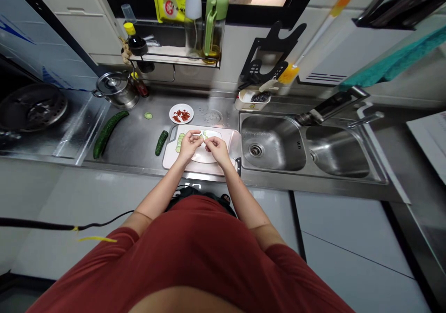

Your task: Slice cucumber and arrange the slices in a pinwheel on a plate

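Observation:
Both my hands meet over a white plate (205, 154) that lies on the pale cutting board (170, 159). My left hand (190, 145) pinches something small and pale green, seemingly a cucumber slice, with thumb and forefinger. Its fingertips nearly touch those of my right hand (216, 148), which is also pinched at the same piece. Several cucumber slices (179, 142) lie on the board beside my left hand. A short cucumber piece (161, 142) rests left of the board. A knife handle (239, 165) shows at the board's right edge.
A small plate of red pieces (181, 114) sits behind the board. Farther left are a long cucumber (108, 133), a cucumber end (148, 115) and a lidded pot (120, 90). The double sink (273, 146) is on the right, below a bottle shelf (174, 55) and hanging tools.

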A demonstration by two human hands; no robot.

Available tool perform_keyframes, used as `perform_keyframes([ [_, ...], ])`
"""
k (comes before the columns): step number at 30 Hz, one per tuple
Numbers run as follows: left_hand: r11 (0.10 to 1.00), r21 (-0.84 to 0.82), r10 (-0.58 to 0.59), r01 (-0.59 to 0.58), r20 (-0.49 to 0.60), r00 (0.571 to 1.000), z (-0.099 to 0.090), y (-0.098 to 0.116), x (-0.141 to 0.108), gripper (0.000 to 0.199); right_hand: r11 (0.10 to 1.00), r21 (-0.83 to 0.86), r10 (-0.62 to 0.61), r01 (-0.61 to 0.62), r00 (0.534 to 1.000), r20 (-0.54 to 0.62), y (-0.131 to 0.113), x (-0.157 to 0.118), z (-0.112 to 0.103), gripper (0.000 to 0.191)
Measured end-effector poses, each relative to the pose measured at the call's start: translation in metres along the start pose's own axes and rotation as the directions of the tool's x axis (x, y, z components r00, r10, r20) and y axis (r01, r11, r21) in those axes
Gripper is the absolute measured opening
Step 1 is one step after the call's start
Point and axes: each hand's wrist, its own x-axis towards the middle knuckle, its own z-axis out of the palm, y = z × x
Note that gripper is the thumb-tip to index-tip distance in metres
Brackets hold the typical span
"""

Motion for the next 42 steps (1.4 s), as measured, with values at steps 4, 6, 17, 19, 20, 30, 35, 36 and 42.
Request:
perform_keyframes([
  [4, 0.985, 0.117, 0.133, -0.127, -0.044, 0.990, 0.001, -0.006, 0.000, 0.038, 0.997, 0.040, 0.072, -0.071, 0.997, -0.038, 0.001, -0.001, 0.004, 0.028],
  [6, 0.967, 0.179, 0.192, -0.179, -0.055, 0.980, 0.001, -0.009, 0.000, 0.034, 0.994, 0.055, 0.093, -0.091, 0.995, -0.043, 0.001, -0.001, 0.005, 0.026],
  [17, 0.935, 0.304, 0.196, -0.184, -0.012, 0.980, -0.004, -0.032, 0.004, 0.026, 0.981, -0.098, 0.161, -0.165, 0.986, -0.044, 0.027, 0.008, -0.004, 0.020],
  [19, 0.937, 0.305, 0.179, -0.168, -0.010, 0.984, -0.006, -0.038, 0.008, 0.025, 0.964, -0.235, 0.109, -0.121, 0.992, -0.062, 0.034, 0.014, -0.009, 0.018],
  [20, 0.938, 0.307, 0.171, -0.159, -0.012, 0.985, -0.007, -0.042, 0.011, 0.026, 0.944, -0.313, 0.079, -0.098, 0.994, -0.073, 0.036, 0.017, -0.012, 0.018],
  [30, 0.874, 0.475, 0.113, -0.103, 0.009, 0.994, -0.017, -0.076, 0.047, 0.026, 0.706, -0.708, -0.019, 0.004, 1.000, -0.013, 0.048, 0.048, -0.023, 0.014],
  [35, 0.777, 0.628, 0.086, -0.056, -0.018, 0.996, -0.018, -0.080, 0.059, 0.021, 0.621, -0.783, -0.012, 0.020, 1.000, 0.015, 0.051, 0.063, -0.024, 0.018],
  [36, 0.755, 0.654, 0.078, -0.047, -0.017, 0.997, -0.017, -0.079, 0.061, 0.020, 0.604, -0.797, -0.010, 0.017, 1.000, 0.013, 0.051, 0.065, -0.024, 0.019],
  [42, 0.581, 0.813, -0.001, 0.037, -0.045, 0.999, -0.009, -0.070, 0.069, 0.020, 0.501, -0.864, 0.059, -0.036, 0.998, -0.008, 0.052, 0.079, -0.019, 0.021],
])
